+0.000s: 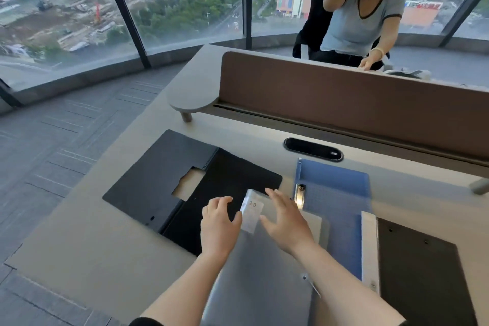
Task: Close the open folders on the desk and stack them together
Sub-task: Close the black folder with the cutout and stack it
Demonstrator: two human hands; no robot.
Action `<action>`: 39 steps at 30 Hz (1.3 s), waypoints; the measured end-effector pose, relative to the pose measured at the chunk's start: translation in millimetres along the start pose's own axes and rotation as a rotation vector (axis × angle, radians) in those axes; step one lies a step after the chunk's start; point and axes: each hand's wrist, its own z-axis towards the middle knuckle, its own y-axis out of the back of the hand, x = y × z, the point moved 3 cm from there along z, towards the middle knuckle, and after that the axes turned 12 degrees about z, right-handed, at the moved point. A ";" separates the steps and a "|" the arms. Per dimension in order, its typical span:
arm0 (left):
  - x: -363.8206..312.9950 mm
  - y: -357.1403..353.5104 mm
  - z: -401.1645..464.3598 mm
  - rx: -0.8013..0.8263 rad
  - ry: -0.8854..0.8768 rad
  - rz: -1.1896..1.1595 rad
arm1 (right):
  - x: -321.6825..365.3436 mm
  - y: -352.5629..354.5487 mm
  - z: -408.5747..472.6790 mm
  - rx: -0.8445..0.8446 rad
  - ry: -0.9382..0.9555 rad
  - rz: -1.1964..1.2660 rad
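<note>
Head view looks down on a pale grey worktop [87,233] where several folders lie. A flat black folder [158,182] is spread fully open on the left, its two leaves flat. A blue plastic folder with a metal clip [336,193] lies open further right, and a dark folder with a white spine strip [415,267] sits at the right edge. Nearest the person is a translucent grey plastic folder [259,272], its spine label marked "20" raised between the hands, probably because its cover is being swung over to shut it.

The left hand [218,225] has its grip half curled, thumb touching the labelled spine edge, fingers resting on the black folder beneath. The right hand [287,219] is spread wide and flat, palm down over the grey cover, pressing or guiding rather than clasping anything. Neither hand encloses an object.

The other folders look unclosed, so stacking appears some way off.
</note>
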 end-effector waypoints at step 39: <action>144.1 -2.7 129.1 0.151 0.167 0.255 | 75.0 -104.5 246.6 0.123 -0.140 -0.150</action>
